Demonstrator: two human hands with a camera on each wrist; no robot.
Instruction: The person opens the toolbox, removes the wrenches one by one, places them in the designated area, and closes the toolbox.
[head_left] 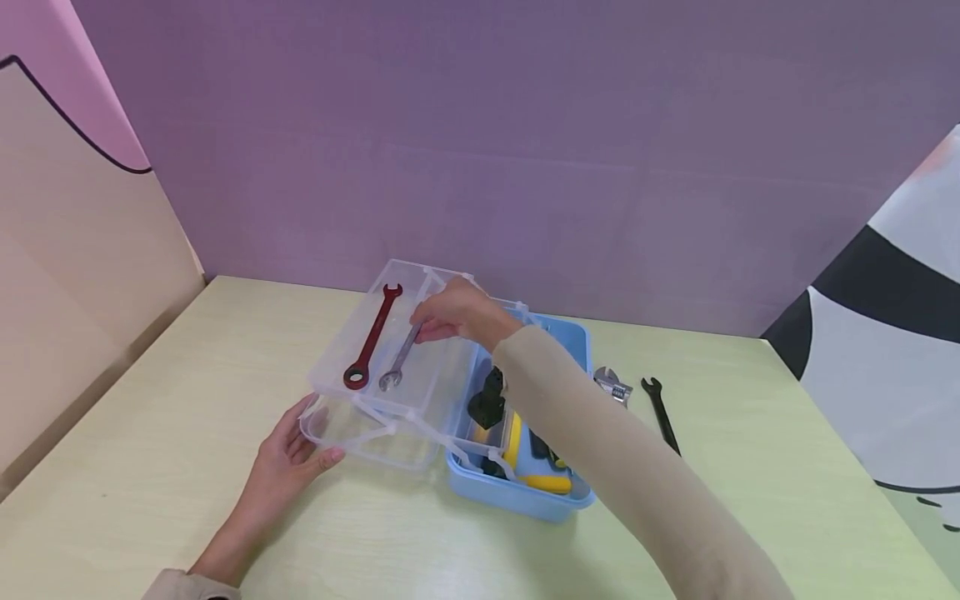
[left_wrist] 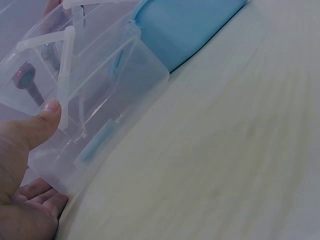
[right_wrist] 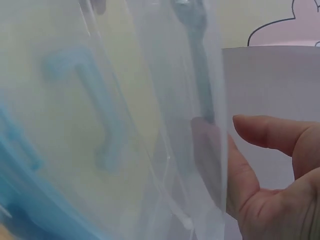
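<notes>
A blue toolbox (head_left: 517, 493) stands open on the table with clear fold-out trays. The upper clear tray (head_left: 341, 342) carries a red wrench (head_left: 371, 346) and a silver wrench (head_left: 397, 362). My right hand (head_left: 438, 321) reaches over the box and pinches the silver wrench's far end. In the right wrist view the silver wrench (right_wrist: 197, 70) shows blurred through the plastic, beside my right hand (right_wrist: 250, 160). My left hand (head_left: 300, 446) holds the front left corner of the lower clear tray (head_left: 375, 446). Its thumb (left_wrist: 42, 122) presses the tray wall (left_wrist: 110, 115), fingers underneath.
Inside the blue box lie a yellow-handled tool (head_left: 536, 479) and a black tool (head_left: 487, 400). Right of the box on the pale green table (head_left: 187, 375) lie an adjustable wrench (head_left: 613, 385) and a black wrench (head_left: 660, 412). A purple wall stands close behind.
</notes>
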